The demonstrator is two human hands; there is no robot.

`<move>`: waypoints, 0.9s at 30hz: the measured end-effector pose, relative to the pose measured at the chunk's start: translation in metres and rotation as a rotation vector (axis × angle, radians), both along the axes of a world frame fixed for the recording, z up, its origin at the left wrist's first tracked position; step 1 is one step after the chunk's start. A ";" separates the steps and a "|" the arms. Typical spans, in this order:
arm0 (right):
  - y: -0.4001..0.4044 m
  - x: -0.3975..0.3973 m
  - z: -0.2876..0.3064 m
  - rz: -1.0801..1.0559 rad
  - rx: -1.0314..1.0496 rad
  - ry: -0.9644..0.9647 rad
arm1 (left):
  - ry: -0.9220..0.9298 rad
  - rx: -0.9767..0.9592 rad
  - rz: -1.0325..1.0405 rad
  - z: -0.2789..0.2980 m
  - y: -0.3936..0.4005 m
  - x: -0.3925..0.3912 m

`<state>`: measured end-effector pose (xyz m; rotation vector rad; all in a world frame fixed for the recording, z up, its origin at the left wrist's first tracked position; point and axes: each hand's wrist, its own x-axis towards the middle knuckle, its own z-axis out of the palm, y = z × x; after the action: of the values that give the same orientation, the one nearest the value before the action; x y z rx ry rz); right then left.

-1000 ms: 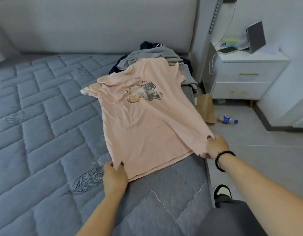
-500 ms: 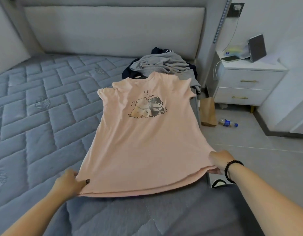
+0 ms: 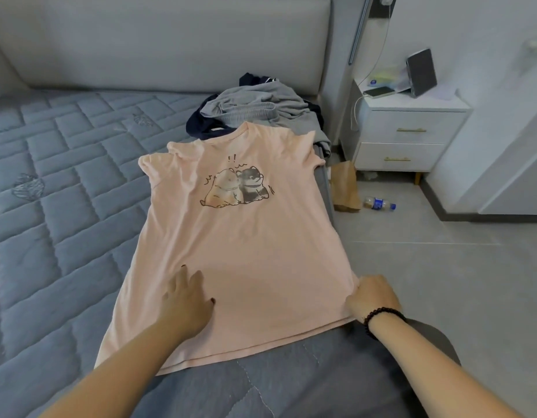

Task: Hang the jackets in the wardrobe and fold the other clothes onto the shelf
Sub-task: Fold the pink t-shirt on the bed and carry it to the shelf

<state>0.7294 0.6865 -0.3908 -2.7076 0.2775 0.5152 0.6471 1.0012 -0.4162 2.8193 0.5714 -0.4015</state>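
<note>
Head view: your left hand (image 3: 186, 297) presses flat-fingered on the pink T-shirt (image 3: 237, 245) spread on the bed (image 3: 56, 188), your right hand (image 3: 372, 297) pinches its hem corner, clothes pile (image 3: 255, 110) beyond both.

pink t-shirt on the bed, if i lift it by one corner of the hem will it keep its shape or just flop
The pink t-shirt will likely flop: it is thin fabric lying flat and following the mattress. It looks light, since the left hand smooths it with flat fingers. Pushed, it would probably bunch, as small wrinkles already show near the right hand pinching its hem corner.
</note>
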 end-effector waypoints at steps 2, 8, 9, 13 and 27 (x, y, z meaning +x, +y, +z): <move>0.003 0.005 -0.001 0.033 -0.112 -0.023 | -0.024 -0.041 -0.069 -0.004 -0.014 0.029; 0.006 0.050 -0.006 -0.010 -0.059 0.019 | -0.100 -0.182 -0.030 -0.013 -0.029 0.129; 0.010 0.058 -0.009 0.025 -0.068 -0.046 | -0.104 -0.178 -0.035 -0.015 -0.029 0.145; 0.041 0.099 -0.020 0.248 0.058 -0.215 | -0.097 -0.067 -0.073 -0.030 -0.021 0.196; 0.117 0.276 -0.090 0.231 0.327 -0.674 | -0.457 0.146 0.051 -0.074 -0.009 0.312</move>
<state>1.0051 0.8033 -0.4805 -2.4249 -0.2783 -0.2871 0.9595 0.9925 -0.4904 2.8817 0.5850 0.3034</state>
